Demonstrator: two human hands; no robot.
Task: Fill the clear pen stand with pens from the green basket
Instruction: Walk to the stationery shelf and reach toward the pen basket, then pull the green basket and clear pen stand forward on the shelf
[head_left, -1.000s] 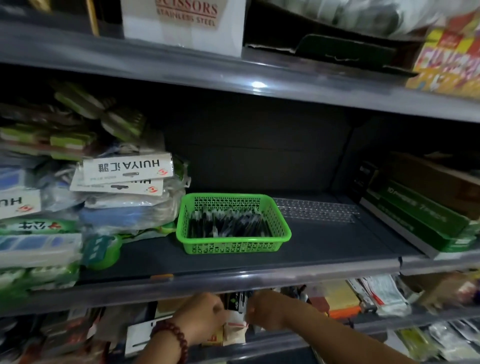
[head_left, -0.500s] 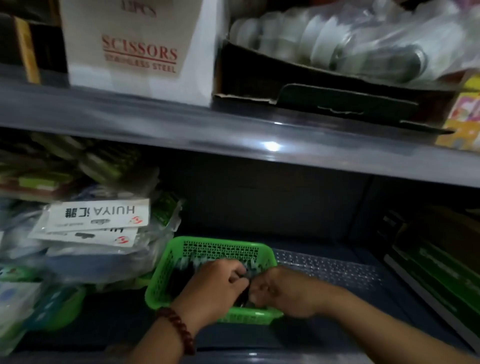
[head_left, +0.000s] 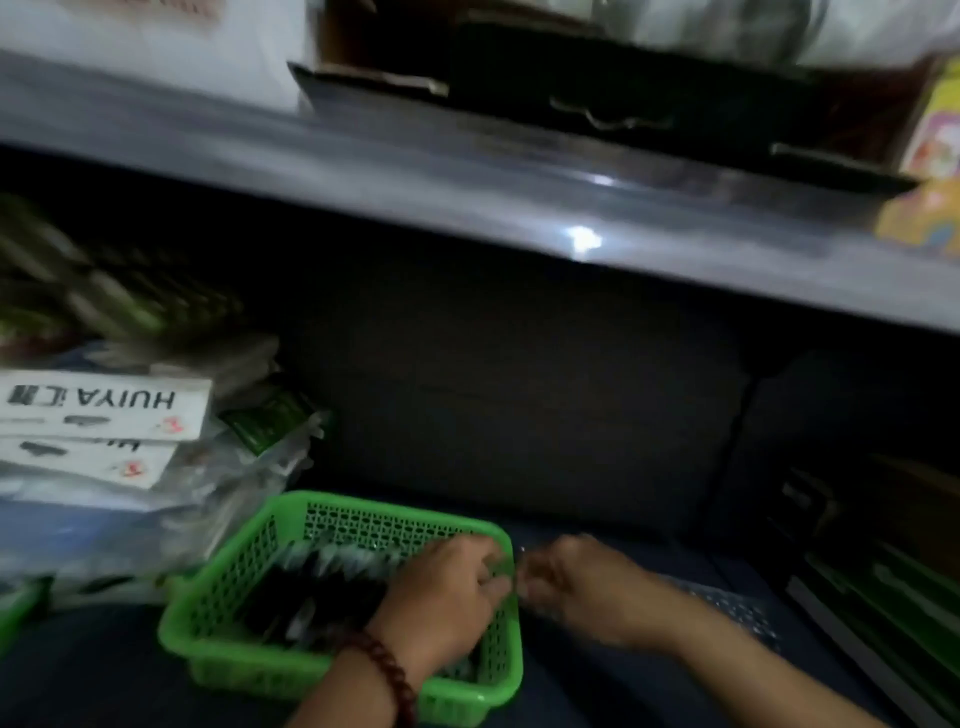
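Both hands have slid along to the right end of the green basket (head_left: 218, 577) since half a second ago; they were bunched over its front middle then. The basket itself looks unmoved on the dark shelf floor (head_left: 93, 680).

My left hand (head_left: 447, 597) is over the basket's right end, above the pens (head_left: 311, 597), fingers curled toward the right rim. Too blurred: I cannot tell whether it has a pen or nothing. A brown bead bracelet (head_left: 387, 675) is on that wrist, above the basket's front wall.

My right hand (head_left: 587, 587) is just outside the basket's right rim, fingers curled toward the left hand's fingertips and almost meeting them. A thin pale glint shows between them; I cannot tell what it is, or whether this hand is gripping anything.

The pens lie dark and heaped inside the basket, mostly in its left and middle part, with pale ends toward the back wall.

A clear perforated item (head_left: 737, 610) lies right of the basket, partly behind my right forearm. I cannot tell whether it is the pen stand.

HUIYA-labelled packets (head_left: 98, 410) are stacked just left of the basket, behind its left corner. Green boxes (head_left: 893, 613) sit well to the basket's right. A grey shelf edge (head_left: 415, 166) runs above the basket, with a black cardboard tray (head_left: 597, 88) on top.
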